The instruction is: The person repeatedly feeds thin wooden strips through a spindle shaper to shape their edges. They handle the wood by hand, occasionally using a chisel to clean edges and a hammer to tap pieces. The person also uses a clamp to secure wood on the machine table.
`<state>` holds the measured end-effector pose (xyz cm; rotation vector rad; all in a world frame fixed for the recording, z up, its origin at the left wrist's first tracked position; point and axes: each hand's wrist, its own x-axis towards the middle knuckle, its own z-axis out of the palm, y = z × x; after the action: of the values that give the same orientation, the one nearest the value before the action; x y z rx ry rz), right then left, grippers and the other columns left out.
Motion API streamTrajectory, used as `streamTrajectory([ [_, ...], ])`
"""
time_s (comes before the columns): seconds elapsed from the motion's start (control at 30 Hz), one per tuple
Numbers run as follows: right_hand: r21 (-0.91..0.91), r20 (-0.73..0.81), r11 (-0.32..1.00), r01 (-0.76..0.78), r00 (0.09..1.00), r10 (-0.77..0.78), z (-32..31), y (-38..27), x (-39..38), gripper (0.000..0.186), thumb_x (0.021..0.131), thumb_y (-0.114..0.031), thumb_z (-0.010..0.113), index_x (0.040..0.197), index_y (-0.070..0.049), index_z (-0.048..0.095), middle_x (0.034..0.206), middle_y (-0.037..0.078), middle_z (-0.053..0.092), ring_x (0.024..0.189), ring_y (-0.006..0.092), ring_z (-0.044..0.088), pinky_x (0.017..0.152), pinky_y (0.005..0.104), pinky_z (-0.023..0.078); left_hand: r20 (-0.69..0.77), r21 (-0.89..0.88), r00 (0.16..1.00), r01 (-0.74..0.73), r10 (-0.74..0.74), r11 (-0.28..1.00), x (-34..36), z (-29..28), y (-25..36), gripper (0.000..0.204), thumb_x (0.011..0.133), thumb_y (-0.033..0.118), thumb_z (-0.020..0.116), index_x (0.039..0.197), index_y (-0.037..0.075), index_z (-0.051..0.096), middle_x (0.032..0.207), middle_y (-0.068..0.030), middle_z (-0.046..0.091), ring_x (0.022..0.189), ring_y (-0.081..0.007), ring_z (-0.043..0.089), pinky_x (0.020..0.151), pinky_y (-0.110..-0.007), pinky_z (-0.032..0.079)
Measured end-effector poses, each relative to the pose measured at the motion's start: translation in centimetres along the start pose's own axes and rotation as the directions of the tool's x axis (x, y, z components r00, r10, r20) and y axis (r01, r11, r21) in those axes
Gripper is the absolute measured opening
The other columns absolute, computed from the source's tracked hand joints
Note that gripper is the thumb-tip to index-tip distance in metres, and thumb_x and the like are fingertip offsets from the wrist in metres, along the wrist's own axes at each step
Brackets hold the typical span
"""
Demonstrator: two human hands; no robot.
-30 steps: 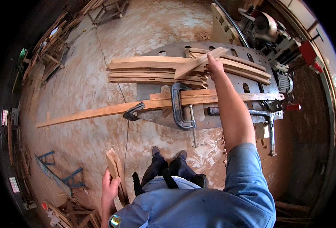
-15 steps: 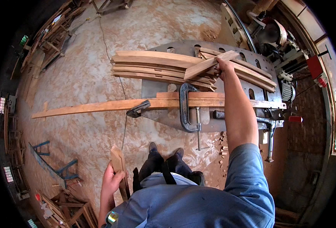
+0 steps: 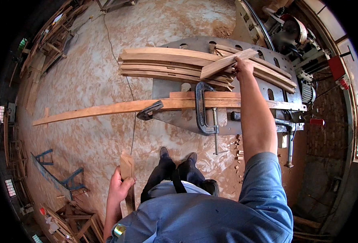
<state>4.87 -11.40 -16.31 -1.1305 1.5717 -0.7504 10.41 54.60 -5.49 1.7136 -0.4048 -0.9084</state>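
Above metal tabletop [image 3: 167, 86], right hand [image 3: 244, 68] still grips short board [image 3: 218, 67]; left hand [image 3: 119, 187] still grips wooden piece [image 3: 127, 167], neither released.

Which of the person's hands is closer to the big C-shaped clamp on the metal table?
Right. The right hand is just beyond the C-shaped clamp, to its right; the left hand is farther off, on its near side and well to the left.

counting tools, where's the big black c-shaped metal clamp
In the head view, just right of centre, the big black C-shaped metal clamp spans the long brown wooden board, below-left of the right hand.
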Motion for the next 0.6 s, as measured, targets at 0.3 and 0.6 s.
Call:
streamTrajectory([
  [0.3,0.194,-0.034,0.981,-0.006,0.999,0.013,-0.5,-0.1,-3.8,0.027,0.08,-0.022,0.077,0.082,0.0,0.061,0.067,0.009,0.06,0.051,0.0191,0.052,0.043,0.0328,0.037,0.01,-0.009,1.0,-0.021,0.021,1.0,-0.4,-0.7,-0.7,0.043,0.09,0.027,0.063,0.117,-0.002,0.045,0.086,-0.0068,0.061,0.075,-0.0129,0.059,0.069,-0.029,0.05],
  [0.6,0.414,0.052,0.91,-0.006,0.998,-0.017,-3.7,0.3,-4.9,0.022,0.088,-0.022,0.068,0.082,-0.003,0.059,0.068,0.006,0.057,0.054,0.0168,0.05,0.046,0.0324,0.041,0.026,-0.018,1.0,0.003,-0.002,1.0,-0.5,-0.8,-0.6,0.043,0.09,0.025,0.063,0.119,-0.001,0.045,0.085,-0.0069,0.062,0.073,-0.0116,0.058,0.067,-0.027,0.049],
])
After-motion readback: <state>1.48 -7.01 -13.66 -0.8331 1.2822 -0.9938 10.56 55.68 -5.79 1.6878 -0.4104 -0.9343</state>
